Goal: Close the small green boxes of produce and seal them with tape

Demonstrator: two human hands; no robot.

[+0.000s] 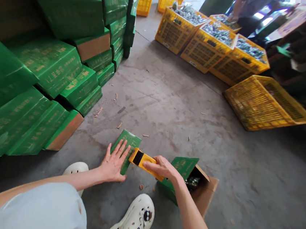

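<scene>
My left hand [115,161] lies with fingers spread on a small green carton [132,139] with pale lettering, on the floor before me. My right hand [161,167] is wrapped around a yellow stapler [150,165] with a black band. The stapler's front end meets the right edge of the green carton, beside my left fingers. Whether it presses on the cardboard I cannot tell. Just right of my right hand stands a green box with raised flaps [186,165], and shiny dark wrapped packets [192,183] show inside. My right forearm hides part of that box.
Stacked green cartons [62,68] line the left side. Yellow crates [209,44] full of small silvery packets stand at the back, and a tilted yellow crate [255,103] is at right. A person [246,9] is behind them. Cardboard scraps [98,111] litter the floor.
</scene>
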